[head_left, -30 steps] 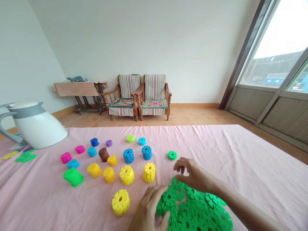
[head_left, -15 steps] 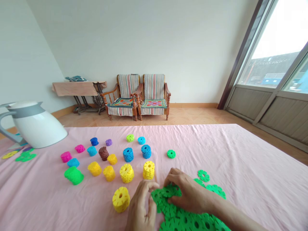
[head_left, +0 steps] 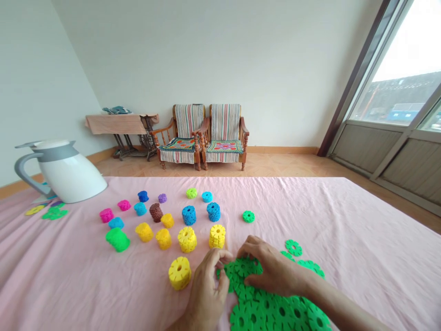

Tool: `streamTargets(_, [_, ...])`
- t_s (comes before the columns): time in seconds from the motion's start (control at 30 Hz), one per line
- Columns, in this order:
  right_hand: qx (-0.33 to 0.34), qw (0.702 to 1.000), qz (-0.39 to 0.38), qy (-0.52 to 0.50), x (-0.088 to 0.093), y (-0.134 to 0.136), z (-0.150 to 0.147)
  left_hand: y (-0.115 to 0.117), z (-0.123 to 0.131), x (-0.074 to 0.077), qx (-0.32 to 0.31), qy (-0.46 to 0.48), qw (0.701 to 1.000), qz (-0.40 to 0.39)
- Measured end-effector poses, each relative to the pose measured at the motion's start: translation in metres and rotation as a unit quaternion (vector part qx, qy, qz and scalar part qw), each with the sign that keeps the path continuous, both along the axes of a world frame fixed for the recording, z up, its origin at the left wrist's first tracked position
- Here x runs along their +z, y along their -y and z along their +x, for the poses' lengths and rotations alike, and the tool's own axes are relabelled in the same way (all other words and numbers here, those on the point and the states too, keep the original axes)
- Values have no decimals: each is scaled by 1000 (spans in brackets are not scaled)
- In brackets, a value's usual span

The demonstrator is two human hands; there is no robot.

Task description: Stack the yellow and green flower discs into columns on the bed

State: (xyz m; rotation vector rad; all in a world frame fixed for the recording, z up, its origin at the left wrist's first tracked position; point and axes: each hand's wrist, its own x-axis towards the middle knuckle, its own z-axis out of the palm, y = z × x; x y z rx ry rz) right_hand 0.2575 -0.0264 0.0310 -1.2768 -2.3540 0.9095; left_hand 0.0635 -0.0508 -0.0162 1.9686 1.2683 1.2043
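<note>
A pile of flat green snowflake discs (head_left: 265,308), notched round the rim and holed in the centre, lies at the front of the table. My right hand (head_left: 275,266) curls over its upper part, thumb and fingers closed about a green snowflake disc (head_left: 246,265). Facing it at the pile's left edge is my left hand (head_left: 209,285), cupped, with thumb and forefinger apart and nothing visible between them. A yellow disc stack (head_left: 179,273) stands just left of that hand, another yellow stack (head_left: 217,236) beyond it. Loose green discs (head_left: 293,248) lie beyond my right forearm.
Stacks sorted by colour, such as blue ones (head_left: 213,212), a brown one (head_left: 156,212) and a bright green one (head_left: 117,239), stand across the left half of the pink cloth (head_left: 138,289). A short green stack (head_left: 248,216) stands farther off. A white jug (head_left: 74,177) is at far left.
The view has shifted slightly, so the table's things sit farther right and higher. Both hands stay at the green pile, the right still around a disc, with only small finger movements.
</note>
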Motion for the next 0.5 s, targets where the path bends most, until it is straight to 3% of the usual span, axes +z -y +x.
streamTargets(0.2, [-37, 997, 56, -23, -14, -6, 11, -3, 3, 1, 17, 5, 1000, 12])
streamTargets(0.27, [-89, 991, 96, -42, -26, -19, 18, -3, 3, -1, 21, 13, 999, 22])
streamTargets(0.37, [-225, 960, 157, -56, -45, -47, 27, -3, 3, -4, 20, 24, 999, 35])
streamTargets(0.5, [-289, 938, 181, -59, -62, -83, 29, -3, 3, -5, 12, 15, 999, 42])
